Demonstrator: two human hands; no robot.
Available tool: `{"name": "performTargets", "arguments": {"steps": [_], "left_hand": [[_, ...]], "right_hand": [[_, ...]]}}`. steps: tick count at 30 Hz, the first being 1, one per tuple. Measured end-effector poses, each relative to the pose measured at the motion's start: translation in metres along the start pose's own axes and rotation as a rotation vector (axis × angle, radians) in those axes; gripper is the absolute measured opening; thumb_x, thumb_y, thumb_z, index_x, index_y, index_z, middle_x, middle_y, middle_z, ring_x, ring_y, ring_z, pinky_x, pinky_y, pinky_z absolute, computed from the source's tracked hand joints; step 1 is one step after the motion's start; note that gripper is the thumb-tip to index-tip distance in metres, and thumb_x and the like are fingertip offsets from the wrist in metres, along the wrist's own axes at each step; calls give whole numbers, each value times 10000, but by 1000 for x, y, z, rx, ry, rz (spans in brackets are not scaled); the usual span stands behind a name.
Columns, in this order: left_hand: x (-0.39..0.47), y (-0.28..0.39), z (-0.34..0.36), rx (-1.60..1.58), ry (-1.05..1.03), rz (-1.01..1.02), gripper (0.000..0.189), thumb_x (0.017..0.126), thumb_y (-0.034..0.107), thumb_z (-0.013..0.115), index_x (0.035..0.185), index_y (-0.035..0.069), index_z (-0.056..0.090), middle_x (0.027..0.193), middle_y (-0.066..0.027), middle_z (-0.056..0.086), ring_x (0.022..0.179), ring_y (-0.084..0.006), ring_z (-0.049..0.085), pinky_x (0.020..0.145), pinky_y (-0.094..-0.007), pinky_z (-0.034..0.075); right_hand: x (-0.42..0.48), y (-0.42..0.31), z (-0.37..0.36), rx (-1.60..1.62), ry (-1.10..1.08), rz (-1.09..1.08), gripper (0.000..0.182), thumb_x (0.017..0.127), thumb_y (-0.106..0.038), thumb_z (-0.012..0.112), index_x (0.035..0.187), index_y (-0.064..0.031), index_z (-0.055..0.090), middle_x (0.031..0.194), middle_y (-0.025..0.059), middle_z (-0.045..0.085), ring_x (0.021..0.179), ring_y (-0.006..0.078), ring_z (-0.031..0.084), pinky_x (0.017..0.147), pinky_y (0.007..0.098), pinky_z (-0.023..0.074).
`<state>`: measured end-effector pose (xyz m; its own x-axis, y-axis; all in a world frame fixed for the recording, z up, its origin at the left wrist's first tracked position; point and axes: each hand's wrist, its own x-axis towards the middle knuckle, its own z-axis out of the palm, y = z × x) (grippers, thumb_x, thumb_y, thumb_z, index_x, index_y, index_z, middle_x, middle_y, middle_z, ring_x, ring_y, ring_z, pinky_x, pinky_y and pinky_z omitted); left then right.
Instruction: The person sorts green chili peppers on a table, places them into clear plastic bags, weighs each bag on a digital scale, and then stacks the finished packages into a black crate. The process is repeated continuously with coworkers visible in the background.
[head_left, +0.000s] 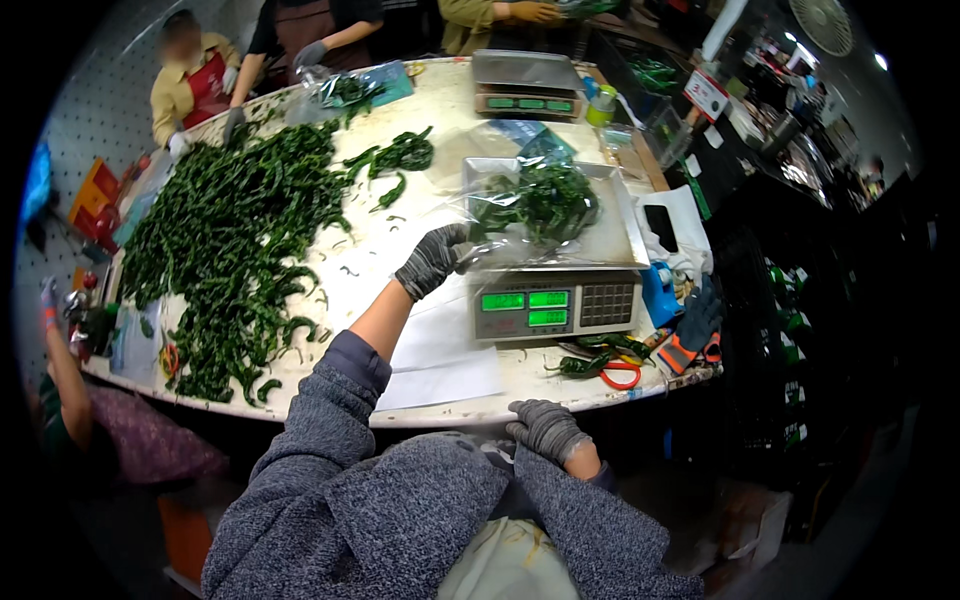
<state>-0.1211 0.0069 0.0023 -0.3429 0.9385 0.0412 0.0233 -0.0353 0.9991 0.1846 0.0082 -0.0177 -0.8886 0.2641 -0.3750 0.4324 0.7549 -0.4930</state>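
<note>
In a dark striped glove, my left hand (435, 259) grips the edge of a clear plastic bag (491, 244). Green peppers (555, 199) fill part of this bag, which lies on the metal tray of a digital scale (559, 307) with lit green displays. My right hand (549, 431), in a grey glove, is curled close to my body at the table's near edge; whether it holds anything cannot be told. A large heap of long green peppers (232, 217) covers the left part of the white table (442, 405). White paper (442, 364) lies partly beneath the scale.
Red-handled scissors (621, 375) and loose peppers lie before the scale. Right of it are a blue tape dispenser (660, 292) and a work glove (699, 319). A second scale (529, 82) stands at the back. Several people stand around the table, one gloved hand (311, 56) at another bag.
</note>
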Motion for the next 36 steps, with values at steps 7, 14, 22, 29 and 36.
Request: {"name": "performTargets", "arguments": {"steps": [7, 14, 22, 29, 36], "left_hand": [[-157, -5, -54, -72, 286, -38, 251, 770, 249, 610, 835, 8, 573, 604, -12, 504, 513, -84, 460, 476, -210, 375], [-372, -53, -60, -12, 1406, -238, 52, 779, 65, 594, 749, 64, 551, 571, 23, 483, 444, -55, 417, 404, -225, 341], [-546, -120, 14, 596, 1433, -1181, 307, 722, 226, 662, 908, -1, 572, 874, -164, 594, 825, -278, 563, 749, -367, 443], [-502, -94, -48, 949, 1278, -1100, 479, 753, 280, 616, 1147, 33, 501, 1168, -169, 503, 1097, -323, 459, 932, -381, 366], [-379, -82, -208, 1116, 1300, -617, 421, 711, 215, 618, 1074, 18, 539, 1103, -190, 529, 1031, -327, 496, 895, -379, 395]], "right_hand": [[35, -17, -3, -35, -81, -151, 387, 796, -331, 497, 1050, -45, 555, 948, 164, 600, 918, 320, 561, 823, 400, 430], [92, -47, 5, -14, -236, -505, 428, 793, -369, 526, 1076, -48, 553, 980, 165, 589, 923, 323, 542, 815, 403, 421], [129, -97, 11, -206, -417, -709, 404, 787, -351, 548, 1073, -65, 553, 921, 137, 597, 876, 309, 555, 757, 405, 434], [137, -101, 14, -232, -418, -665, 395, 785, -339, 553, 1069, -65, 549, 884, 131, 596, 844, 304, 559, 735, 405, 436], [133, -90, 21, -272, -291, -603, 378, 766, -303, 592, 1051, -56, 562, 855, 117, 619, 823, 288, 579, 732, 383, 448]]}}
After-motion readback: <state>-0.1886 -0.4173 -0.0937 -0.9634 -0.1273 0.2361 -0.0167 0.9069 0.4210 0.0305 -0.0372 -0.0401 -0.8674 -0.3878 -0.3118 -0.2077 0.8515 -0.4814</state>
